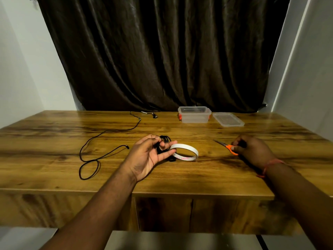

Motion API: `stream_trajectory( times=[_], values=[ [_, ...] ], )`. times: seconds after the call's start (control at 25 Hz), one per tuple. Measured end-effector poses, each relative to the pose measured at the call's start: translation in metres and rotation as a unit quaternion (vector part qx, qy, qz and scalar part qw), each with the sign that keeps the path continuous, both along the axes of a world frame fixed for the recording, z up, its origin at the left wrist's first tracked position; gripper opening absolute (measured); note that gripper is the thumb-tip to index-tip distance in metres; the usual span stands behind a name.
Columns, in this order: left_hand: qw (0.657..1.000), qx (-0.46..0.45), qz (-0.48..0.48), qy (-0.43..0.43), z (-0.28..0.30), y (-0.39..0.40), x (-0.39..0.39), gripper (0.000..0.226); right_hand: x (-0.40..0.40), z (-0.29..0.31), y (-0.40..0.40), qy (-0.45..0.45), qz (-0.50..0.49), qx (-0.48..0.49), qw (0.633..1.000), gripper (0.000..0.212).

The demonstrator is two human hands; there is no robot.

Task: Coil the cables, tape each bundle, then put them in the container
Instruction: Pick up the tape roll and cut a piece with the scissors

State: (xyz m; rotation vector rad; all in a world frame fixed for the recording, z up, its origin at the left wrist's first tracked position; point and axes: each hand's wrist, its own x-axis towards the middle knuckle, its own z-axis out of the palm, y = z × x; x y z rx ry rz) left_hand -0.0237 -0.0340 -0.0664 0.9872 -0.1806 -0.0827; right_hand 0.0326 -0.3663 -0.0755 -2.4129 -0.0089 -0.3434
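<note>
A wooden counter [180,177] stands before a dark curtain [158,55] and pale walls. Behind the tape [187,152] sit a clear box [194,115] and its lid [228,120]. A loose cable [93,141] trails left of the tape. The coil [164,141] is partly hidden by fingers. The left hand [149,156] curls round the coil beside the tape — the right hand [252,148] grips orange scissors [227,146], right of the tape.

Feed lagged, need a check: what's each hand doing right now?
Left hand: holding the coiled black cable, fingers curled round it.
Right hand: gripping the orange scissors.
</note>
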Motion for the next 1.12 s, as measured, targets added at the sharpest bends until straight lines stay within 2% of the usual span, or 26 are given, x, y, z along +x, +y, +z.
stream_trajectory(
  times=[0.16,0.24,0.4,0.52,0.64,0.92,1.12],
  values=[
    [1.0,-0.001,-0.002,0.001,-0.002,0.002,0.0,0.024,0.003,0.011,0.008,0.035,-0.011,-0.211,0.977,0.011],
    [1.0,0.0,-0.003,0.001,-0.002,0.002,0.001,0.024,0.003,0.019,0.011,0.069,0.008,-0.245,0.967,0.007],
    [1.0,-0.004,-0.005,0.003,0.0,0.002,0.001,0.025,-0.005,0.027,0.011,0.085,0.044,-0.297,0.95,0.022],
    [1.0,-0.004,-0.006,0.005,-0.001,0.002,0.001,0.025,-0.014,0.029,0.018,0.08,0.077,-0.364,0.925,0.019],
    [1.0,-0.003,-0.006,0.007,-0.001,0.001,0.001,0.024,-0.023,0.028,0.025,0.062,0.105,-0.383,0.916,0.008],
    [1.0,-0.006,-0.001,0.004,-0.002,0.002,0.002,0.025,-0.034,0.029,0.022,0.029,0.176,-0.38,0.908,0.016],
    [1.0,-0.004,0.001,0.004,-0.002,0.002,0.004,0.024,-0.04,0.031,0.018,0.053,0.184,-0.373,0.908,0.006]
  ],
)
